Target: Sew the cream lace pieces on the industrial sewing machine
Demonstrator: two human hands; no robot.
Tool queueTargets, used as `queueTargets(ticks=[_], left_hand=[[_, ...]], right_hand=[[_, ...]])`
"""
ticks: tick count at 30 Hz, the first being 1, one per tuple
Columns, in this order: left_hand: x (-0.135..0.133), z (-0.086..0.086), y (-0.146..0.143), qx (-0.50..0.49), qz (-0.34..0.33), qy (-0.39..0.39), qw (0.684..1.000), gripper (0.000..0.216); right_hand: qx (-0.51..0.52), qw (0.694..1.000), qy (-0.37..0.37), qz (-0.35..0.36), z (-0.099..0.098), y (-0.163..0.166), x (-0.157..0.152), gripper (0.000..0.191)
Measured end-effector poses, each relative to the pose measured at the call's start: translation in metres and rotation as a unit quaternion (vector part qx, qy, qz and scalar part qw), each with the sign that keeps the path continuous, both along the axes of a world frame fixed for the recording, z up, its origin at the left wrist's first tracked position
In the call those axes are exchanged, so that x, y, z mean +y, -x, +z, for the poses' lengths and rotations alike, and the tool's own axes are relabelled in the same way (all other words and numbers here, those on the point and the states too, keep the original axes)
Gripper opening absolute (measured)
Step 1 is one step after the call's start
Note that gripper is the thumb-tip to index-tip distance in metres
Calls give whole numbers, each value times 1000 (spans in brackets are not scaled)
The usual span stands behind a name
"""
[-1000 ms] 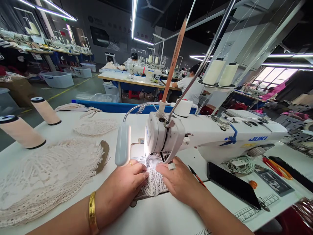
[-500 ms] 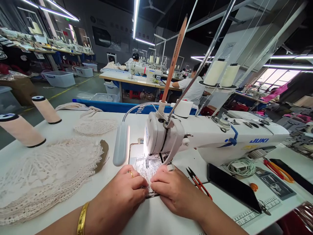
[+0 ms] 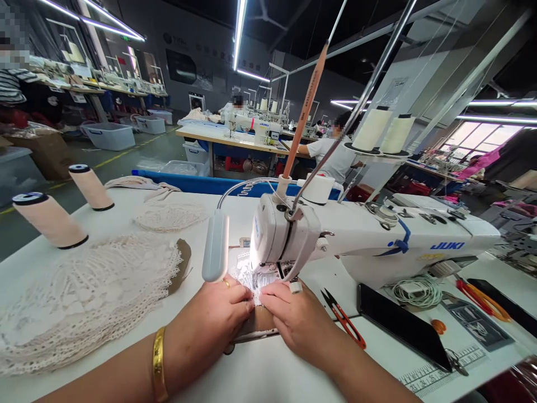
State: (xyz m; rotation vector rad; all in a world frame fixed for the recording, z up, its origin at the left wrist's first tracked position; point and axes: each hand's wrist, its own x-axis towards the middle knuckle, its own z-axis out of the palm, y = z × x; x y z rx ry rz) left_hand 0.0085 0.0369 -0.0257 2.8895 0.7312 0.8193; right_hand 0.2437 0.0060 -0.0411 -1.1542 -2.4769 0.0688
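A white JUKI sewing machine [image 3: 289,235] stands before me, its lamp lighting the needle area. Under its head lies a piece of white lace fabric [image 3: 257,282]. My left hand [image 3: 218,313] has its fingers closed on the lace's left edge, a ring and a gold bracelet [image 3: 158,364] on that arm. From the right, my right hand [image 3: 296,316] pinches the same lace with thumb and fingers, close to the presser foot. Between the hands a brown patch [image 3: 263,319] shows on the machine bed. The needle itself is hidden.
At left lies a stack of lace pieces [image 3: 96,296] beside two thread cones [image 3: 50,221]. Right of my hands are thread snips [image 3: 344,319], a black phone [image 3: 403,324], a coiled cable [image 3: 415,291] and a ruler [image 3: 444,366]. A grey lamp [image 3: 216,246] stands close above my left hand.
Both hands have moved slightly forward with the lace towards the machine head, uncovering the brown patch near the bed's front edge. The whole view has shifted a little.
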Motion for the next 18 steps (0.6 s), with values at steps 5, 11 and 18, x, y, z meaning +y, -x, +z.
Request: queueTargets(ticks=[5,11,18], left_hand=[[12,-6,1,12,13,-11,1000,36],[21,-7,0,71,37,10,997,37],[25,-11,5,46,75,49,995,19]], right_hand=[[11,999,2,-43,-8,2,5,40],[40,997,-17,-66,-9,3,10,52],[43,995,-33,-79,-6,4,11,55]])
